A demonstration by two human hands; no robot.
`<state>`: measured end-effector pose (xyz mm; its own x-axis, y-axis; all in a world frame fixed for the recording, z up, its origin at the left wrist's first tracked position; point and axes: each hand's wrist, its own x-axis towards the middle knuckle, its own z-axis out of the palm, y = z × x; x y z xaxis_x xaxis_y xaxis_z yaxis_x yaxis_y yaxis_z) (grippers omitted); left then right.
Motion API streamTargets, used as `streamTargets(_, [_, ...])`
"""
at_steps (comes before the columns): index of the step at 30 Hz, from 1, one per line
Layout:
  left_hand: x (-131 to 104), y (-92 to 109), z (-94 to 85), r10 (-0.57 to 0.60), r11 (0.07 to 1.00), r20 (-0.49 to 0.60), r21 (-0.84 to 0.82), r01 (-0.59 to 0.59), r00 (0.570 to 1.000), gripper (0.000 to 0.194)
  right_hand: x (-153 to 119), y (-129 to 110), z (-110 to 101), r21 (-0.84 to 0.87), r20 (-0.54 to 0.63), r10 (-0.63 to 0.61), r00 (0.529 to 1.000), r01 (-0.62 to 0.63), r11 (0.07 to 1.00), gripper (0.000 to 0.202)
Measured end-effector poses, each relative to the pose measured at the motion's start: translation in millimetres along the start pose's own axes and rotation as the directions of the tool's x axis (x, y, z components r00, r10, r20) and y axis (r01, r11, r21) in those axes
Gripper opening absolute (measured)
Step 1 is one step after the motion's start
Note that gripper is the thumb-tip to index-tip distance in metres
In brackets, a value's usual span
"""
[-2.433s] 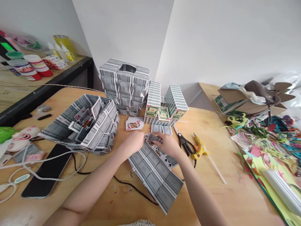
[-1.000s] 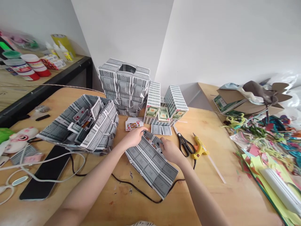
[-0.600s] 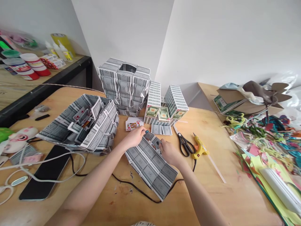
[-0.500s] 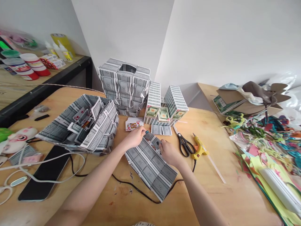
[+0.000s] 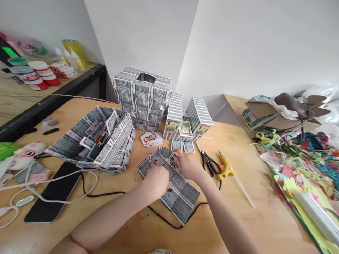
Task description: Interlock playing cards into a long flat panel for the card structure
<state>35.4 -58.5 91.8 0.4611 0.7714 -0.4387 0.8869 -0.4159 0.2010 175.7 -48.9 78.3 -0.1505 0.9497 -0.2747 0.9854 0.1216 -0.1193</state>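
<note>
A panel of joined playing cards point(image 5: 182, 208), grey patterned backs showing, lies slantwise on the table with raised walls at its far end. My left hand point(image 5: 158, 179) is over its left part, fingers curled down against the wall there; the hand itself hides part of that contact. At the far right edge, my right hand point(image 5: 188, 165) pinches the raised wall between thumb and fingers. Just beyond the panel are a loose pile of face-up cards point(image 5: 152, 139) and a row of face-down cards point(image 5: 182, 146).
A card-built basket point(image 5: 71, 139) with loose cards stands left, a card-built bag point(image 5: 143, 95) behind. Stacked card boxes point(image 5: 173, 113) stand at the back. Scissors point(image 5: 210, 164) and a yellow glue gun point(image 5: 225, 167) lie right; its black cord point(image 5: 169, 224) passes the panel. A phone point(image 5: 53, 194) lies left.
My left hand has come from the far corner nearer to me, over the panel's left part. My right hand has shifted slightly left and up along the edge. The face-up cards look more spread.
</note>
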Motion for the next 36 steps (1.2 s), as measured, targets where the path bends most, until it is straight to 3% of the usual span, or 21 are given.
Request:
streamTargets(2, [9.5,6.3,17.8,-0.163,0.986,-0.003,0.041,0.163,0.987,0.092,7.3,-0.2,0.9,-0.043,0.0,-0.03,1.0,0.03,0.999,0.028])
streamTargets(5, [24.7,9.8,40.8,-0.232,0.972,-0.026,0.04,0.232,0.972,0.115,17.2,5.6,7.5,-0.019,0.038,-0.081,0.996,0.082,0.996,0.027])
streamTargets(11, [36.1,7.5,58.6,-0.245,0.969,-0.023,0.007,0.245,0.969,0.115,26.7,17.7,19.0,0.084,0.055,-0.163,0.985,0.158,0.984,0.024])
streamTargets(22, [42.6,8.1,63.0,-0.245,0.97,0.017,0.015,0.244,0.969,0.116,26.4,11.0,29.4,0.07,0.036,-0.15,0.988,0.147,0.987,0.024])
streamTargets(28, [38.8,10.5,60.7,-0.231,0.973,-0.001,-0.014,0.231,0.973,0.112,21.2,-3.9,25.6,-0.012,0.066,-0.135,0.989,0.137,0.991,0.029])
streamTargets(31, [28.0,8.0,47.6,-0.196,0.981,-0.037,-0.015,0.196,0.98,0.102,16.5,-12.9,25.0,-0.037,0.029,-0.109,0.994,0.11,0.993,0.028])
streamTargets(32, [23.6,5.0,39.2,-0.157,0.988,-0.041,-0.014,0.156,0.987,0.092,15.5,-13.7,24.7,-0.018,0.001,-0.11,0.994,0.11,0.994,0.028])
streamTargets(35, [13.9,-12.7,6.2,0.106,0.993,-0.032,-0.051,-0.107,0.994,0.038,14.3,-10.4,23.3,0.094,-0.047,-0.124,0.991,0.128,0.987,0.028])
streamTargets(36, [13.4,-20.9,-4.5,0.099,0.992,-0.106,-0.068,-0.106,0.989,0.032,14.2,-8.8,22.7,0.127,-0.046,-0.12,0.992,0.125,0.984,0.027])
